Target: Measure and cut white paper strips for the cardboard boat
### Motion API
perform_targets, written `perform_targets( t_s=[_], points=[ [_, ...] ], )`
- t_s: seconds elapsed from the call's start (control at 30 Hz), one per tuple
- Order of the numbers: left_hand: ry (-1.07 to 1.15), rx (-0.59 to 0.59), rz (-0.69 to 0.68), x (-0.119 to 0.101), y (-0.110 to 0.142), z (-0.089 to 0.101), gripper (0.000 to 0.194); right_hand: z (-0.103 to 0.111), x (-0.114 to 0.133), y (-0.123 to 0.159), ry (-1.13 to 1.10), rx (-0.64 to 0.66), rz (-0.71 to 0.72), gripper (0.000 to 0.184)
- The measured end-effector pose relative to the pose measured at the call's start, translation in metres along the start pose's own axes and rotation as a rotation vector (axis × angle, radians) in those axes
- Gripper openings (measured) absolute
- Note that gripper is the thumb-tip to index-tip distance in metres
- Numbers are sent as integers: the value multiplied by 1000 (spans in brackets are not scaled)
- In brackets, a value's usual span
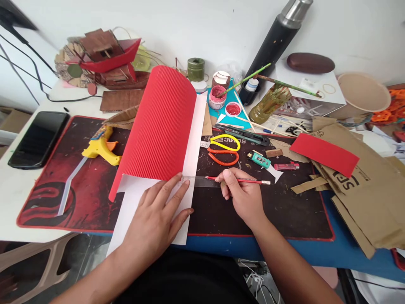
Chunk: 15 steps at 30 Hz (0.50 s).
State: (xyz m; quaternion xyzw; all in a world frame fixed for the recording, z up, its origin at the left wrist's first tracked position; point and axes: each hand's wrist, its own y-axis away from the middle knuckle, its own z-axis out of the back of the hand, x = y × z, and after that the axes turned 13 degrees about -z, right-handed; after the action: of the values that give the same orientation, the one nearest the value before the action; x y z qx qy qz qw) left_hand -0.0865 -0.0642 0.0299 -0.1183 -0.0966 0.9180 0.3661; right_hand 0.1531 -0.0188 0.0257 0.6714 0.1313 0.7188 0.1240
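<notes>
My left hand (161, 207) lies flat with fingers spread, its fingertips pressing on a clear ruler (204, 182) and the white sheet (136, 215) below. Curling up beyond those fingertips is a sheet of red corrugated paper (164, 122), ribbed side up, with its white underside showing at the near edge. In my right hand (240, 192) is a red pencil (247, 180), gripped between thumb and fingers. The pencil lies nearly level, its tip pointing left above the ruler. Scissors (223, 150) with yellow and orange handles rest just past the ruler.
A yellow glue gun (103, 147) and a phone (38, 139) are on the left. Behind stand model boats (106, 59), an open red paint jar (217, 98) and a black flask (272, 46). Cardboard pieces (363, 190) and a red strip (324, 154) lie on the right.
</notes>
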Motion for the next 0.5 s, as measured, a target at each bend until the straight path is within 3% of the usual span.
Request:
perform_targets(
  t_s=[0.23, 0.4, 0.5],
  points=[
    [82, -162, 44, 18, 3, 19, 61, 0, -3, 0, -10, 2, -17, 44],
    [41, -393, -45, 39, 7, 21, 53, -1, -3, 0, -5, -1, -4, 44],
    [-11, -386, -142, 56, 10, 20, 44, -1, -3, 0, -7, 0, -7, 44]
  ],
)
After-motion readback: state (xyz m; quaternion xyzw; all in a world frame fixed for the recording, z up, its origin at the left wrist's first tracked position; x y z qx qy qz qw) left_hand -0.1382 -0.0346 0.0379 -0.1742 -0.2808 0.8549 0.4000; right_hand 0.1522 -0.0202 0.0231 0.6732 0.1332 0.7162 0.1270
